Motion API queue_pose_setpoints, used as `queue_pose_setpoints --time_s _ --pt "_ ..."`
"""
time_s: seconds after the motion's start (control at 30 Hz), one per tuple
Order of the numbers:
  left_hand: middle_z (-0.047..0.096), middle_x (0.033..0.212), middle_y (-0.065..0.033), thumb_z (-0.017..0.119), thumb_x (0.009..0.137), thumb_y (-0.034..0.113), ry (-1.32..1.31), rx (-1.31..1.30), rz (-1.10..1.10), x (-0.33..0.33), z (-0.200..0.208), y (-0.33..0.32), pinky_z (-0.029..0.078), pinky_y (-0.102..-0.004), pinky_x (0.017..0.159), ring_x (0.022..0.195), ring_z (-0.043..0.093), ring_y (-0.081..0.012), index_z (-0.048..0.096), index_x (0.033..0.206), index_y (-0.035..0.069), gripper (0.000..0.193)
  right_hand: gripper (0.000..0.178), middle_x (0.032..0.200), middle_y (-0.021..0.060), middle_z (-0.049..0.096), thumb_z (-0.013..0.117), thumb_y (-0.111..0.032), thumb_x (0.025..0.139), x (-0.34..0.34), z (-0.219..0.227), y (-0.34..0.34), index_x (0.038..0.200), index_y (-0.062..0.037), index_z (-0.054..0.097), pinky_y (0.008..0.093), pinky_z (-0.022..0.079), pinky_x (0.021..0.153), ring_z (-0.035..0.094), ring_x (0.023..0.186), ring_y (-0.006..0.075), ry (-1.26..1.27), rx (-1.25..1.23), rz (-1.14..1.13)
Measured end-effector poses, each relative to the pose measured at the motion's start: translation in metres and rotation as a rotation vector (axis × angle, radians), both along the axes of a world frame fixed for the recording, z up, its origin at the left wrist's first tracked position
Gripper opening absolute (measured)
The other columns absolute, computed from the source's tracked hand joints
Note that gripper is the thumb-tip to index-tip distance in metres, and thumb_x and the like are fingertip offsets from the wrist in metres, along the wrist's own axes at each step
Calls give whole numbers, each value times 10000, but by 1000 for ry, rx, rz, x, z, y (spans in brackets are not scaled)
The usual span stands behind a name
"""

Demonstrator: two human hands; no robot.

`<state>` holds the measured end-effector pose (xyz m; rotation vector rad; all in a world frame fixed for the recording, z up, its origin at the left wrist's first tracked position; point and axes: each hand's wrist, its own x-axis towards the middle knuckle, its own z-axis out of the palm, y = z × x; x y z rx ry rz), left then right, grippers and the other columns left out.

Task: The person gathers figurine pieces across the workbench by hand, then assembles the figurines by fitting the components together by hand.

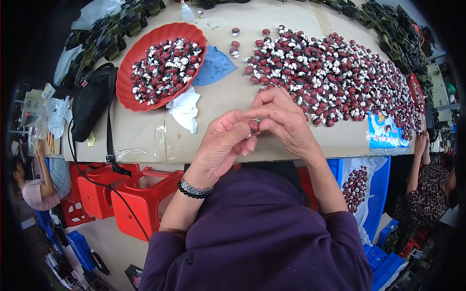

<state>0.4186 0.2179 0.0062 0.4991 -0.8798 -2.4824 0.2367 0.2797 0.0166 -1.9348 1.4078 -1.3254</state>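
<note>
In front of my chest, both hands meet over a small dark red figure (pixel 253 126), with a tiny shiny bit at its top. My left hand (pixel 221 143) is closed, pinching the figure between thumb and fingers. From the other side, my right hand (pixel 286 119) is closed too, thumb and fingertips at the figure's top; its fingers partly hide the piece. Beyond my right hand spreads a large pile of similar red, black and white figures (pixel 335 77). A red scalloped bowl (pixel 127 92) filled with more of them stands to the left.
A white cloth (pixel 184 107) and a blue cloth (pixel 213 67) lie beside the bowl. A black bag (pixel 92 104) with a strap sits left; a blue printed packet (pixel 383 131) lies right. Red stools (pixel 141 203) and a blue crate (pixel 381 194) stand below the table edge. People work at both sides.
</note>
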Motion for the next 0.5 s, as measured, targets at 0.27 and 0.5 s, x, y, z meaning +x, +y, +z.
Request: queue_pose_setpoints --time_s 0.27,0.5 --pt "645 928 -67 708 889 212 36 31 -24 0 -10 2 468 -198 568 679 596 -101 568 1053 44 273 327 1022 73 557 592 -298 922 5 -3 4 1055 -24 710 292 457 800 534 946 183 -139 104 14" --pt "631 965 -76 643 933 190 49 86 -26 -2 -10 1 456 -224 613 716 575 -126 559 1100 28 248 214 1021 84 561 574 -142 945 10 0 8 1076 -26 698 281 468 777 561 943 177 -389 241 -33"
